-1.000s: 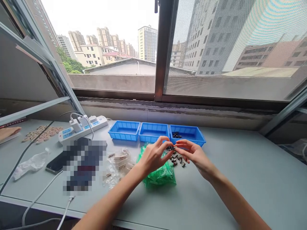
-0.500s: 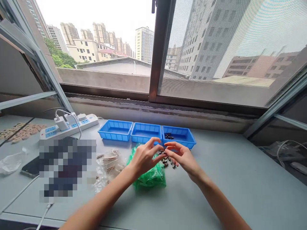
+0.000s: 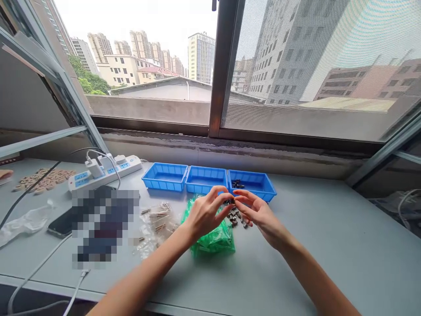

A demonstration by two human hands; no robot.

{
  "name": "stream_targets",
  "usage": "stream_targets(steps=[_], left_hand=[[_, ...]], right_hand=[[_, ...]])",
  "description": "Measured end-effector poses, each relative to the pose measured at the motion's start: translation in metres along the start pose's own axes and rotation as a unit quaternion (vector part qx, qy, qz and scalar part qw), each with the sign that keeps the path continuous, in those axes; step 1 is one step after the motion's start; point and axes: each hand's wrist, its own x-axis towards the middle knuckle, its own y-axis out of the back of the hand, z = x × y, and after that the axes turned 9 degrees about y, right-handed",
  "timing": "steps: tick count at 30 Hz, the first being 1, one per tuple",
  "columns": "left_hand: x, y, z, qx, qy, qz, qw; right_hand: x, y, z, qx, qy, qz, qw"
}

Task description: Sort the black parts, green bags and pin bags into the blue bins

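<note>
My left hand and my right hand meet fingertip to fingertip above the table. Pinched between them is a small dark metal part, mostly covered by the fingers, so its exact kind does not show. Beneath the hands lies a pile of small dark metal parts. A green plastic bag sits under and beside my left hand. Just behind the hands stands the right blue tray, with several dark parts inside.
Two more blue trays, the middle one and the left one, continue the row. Clear bags of metal pins lie left of the green bag. Farther left are a phone, a power strip, cables and wooden pieces.
The whole view has shifted slightly, so the table things appear farther right. Both hands stay together at the small part, with only slight finger movement.
</note>
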Motion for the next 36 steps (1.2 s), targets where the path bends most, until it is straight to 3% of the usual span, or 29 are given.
stream_targets(steps=[8,18,23,28,36], left_hand=[[0.000,-0.001,0.001,0.022,0.006,0.016,1.000],[-0.001,-0.003,-0.003,0.031,0.003,0.008,0.999],[-0.001,-0.003,-0.006,0.050,0.035,0.026,0.998],[-0.001,-0.007,-0.011,0.061,0.019,-0.008,0.998],[-0.002,-0.007,-0.008,0.065,-0.004,-0.041,0.997]], right_hand=[[0.002,0.001,0.003,-0.028,0.020,0.039,0.999],[0.003,0.006,0.008,-0.044,0.020,0.012,0.999],[0.008,0.007,0.007,-0.061,0.029,0.078,0.995],[0.015,0.013,0.010,-0.077,0.034,0.150,0.985],[0.023,0.026,0.015,-0.078,0.092,0.206,0.971]])
